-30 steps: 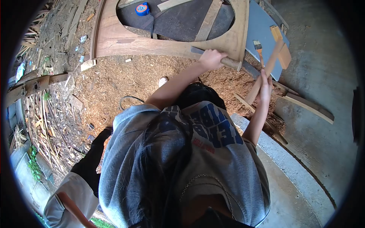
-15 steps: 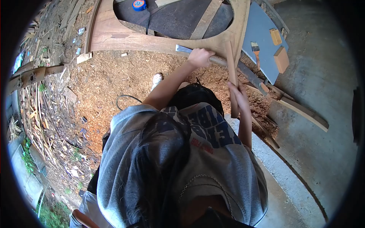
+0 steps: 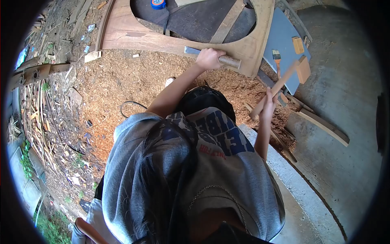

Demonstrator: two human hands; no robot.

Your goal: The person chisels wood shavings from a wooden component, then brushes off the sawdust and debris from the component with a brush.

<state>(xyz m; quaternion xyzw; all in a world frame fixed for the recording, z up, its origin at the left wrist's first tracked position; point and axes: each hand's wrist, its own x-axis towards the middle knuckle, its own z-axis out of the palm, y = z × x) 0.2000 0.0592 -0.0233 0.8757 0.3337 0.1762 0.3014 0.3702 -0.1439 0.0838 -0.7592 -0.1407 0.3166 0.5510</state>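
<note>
My left hand (image 3: 209,59) is closed around a chisel (image 3: 230,62). Its flat metal blade points left and lies at the lower edge of a curved wooden panel (image 3: 152,42), while the thick round handle sticks out to the right of my fist. In my right hand (image 3: 268,105) is a wooden stick (image 3: 284,78), gripped near its lower end. The stick slants up and to the right, slightly blurred, apart from the chisel handle. Its upper end overlaps a wood block (image 3: 303,70) in the view.
A blue tape measure (image 3: 158,4) lies within the panel's oval opening. On a grey board (image 3: 280,30) at the right are a paintbrush (image 3: 277,59) and a small wood piece (image 3: 298,45). Wood chips (image 3: 118,81) cover the ground. Timber offcuts (image 3: 323,125) lie on the concrete at right.
The stick in my right hand has swung right, away from the chisel handle, and now tilts more. My left hand keeps its hold on the chisel. The view has shifted slightly.
</note>
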